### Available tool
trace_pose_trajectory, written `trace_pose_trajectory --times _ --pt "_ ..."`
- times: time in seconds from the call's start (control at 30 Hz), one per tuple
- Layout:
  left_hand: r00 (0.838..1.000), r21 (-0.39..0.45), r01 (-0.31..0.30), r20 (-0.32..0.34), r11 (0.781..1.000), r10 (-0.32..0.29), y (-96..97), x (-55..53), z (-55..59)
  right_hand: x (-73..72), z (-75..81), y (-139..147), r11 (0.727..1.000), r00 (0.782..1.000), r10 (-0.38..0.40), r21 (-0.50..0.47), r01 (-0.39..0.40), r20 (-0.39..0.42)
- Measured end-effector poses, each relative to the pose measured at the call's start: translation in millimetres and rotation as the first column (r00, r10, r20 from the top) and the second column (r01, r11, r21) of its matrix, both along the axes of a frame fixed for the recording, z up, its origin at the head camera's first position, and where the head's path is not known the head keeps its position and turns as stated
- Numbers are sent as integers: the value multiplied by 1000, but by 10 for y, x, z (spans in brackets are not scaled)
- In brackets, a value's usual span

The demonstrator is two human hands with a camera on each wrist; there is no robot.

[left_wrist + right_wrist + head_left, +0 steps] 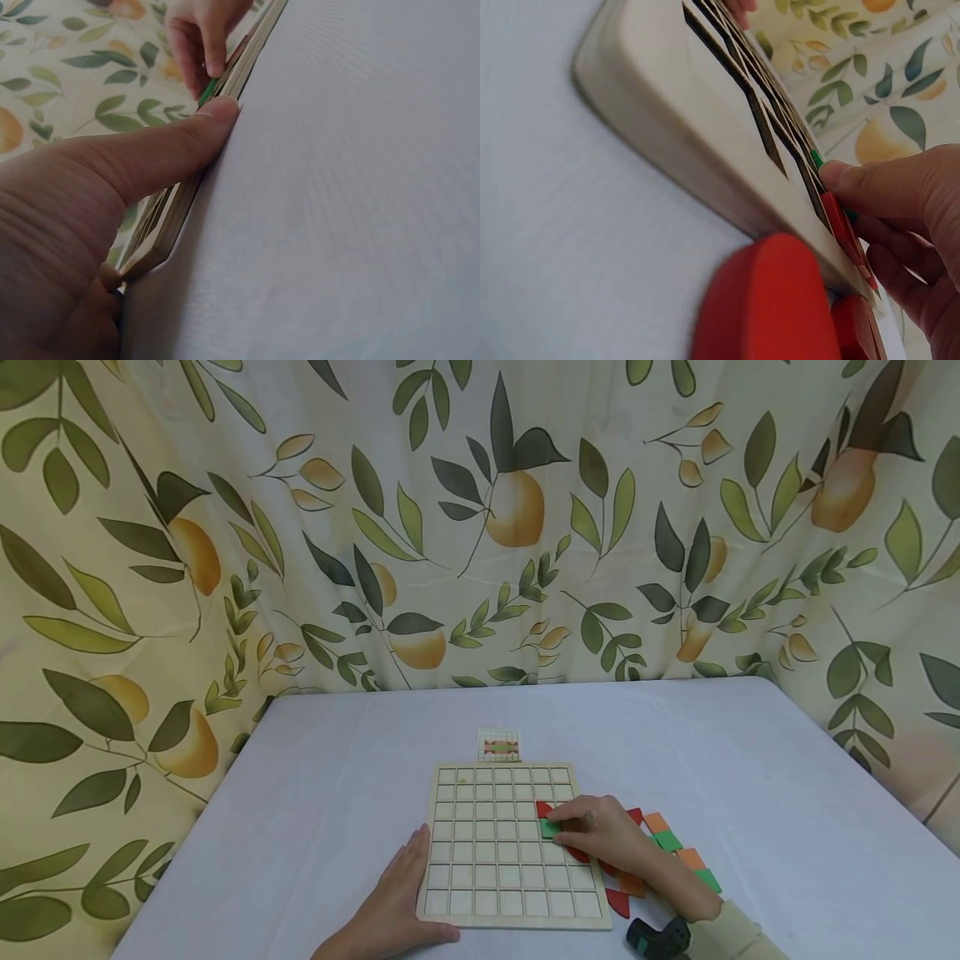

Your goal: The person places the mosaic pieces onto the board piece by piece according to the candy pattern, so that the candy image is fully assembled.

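Note:
A pale wooden grid board (486, 863) lies on the table. My left hand (396, 893) rests against its lower left corner, fingers straight along the left side and thumb along the front edge. Between thumb and fingers, my right hand (607, 835) pinches a green square tile (550, 829) at the right part of the grid. Just behind that tile sits a red curved piece (543, 809) in a cell. Another red piece (577, 855) lies on the board under the right hand. In the right wrist view, the green tile (817, 159) shows partly behind the thumb.
Right of the board lie loose red, orange (656, 822) and green (667, 841) pieces, partly under the right forearm. A small pattern card (498, 746) touches the board's back edge. A black device (658, 937) is by the right sleeve. A leaf-and-fruit curtain (465, 527) hangs behind the white table (337, 760).

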State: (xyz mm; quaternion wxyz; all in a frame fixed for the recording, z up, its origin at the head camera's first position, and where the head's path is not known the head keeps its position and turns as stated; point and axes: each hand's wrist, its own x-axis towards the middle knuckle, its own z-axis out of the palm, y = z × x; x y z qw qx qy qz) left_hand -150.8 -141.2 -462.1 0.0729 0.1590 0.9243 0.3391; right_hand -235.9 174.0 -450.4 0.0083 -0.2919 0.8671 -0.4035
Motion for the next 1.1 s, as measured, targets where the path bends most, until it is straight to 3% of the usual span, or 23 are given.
trace_pose_trajectory --times 1.1 --pt "1000 -9 6 -5 1000 -6 -18 -1 -10 7 -4 -13 1000 1000 11 3 -11 -3"
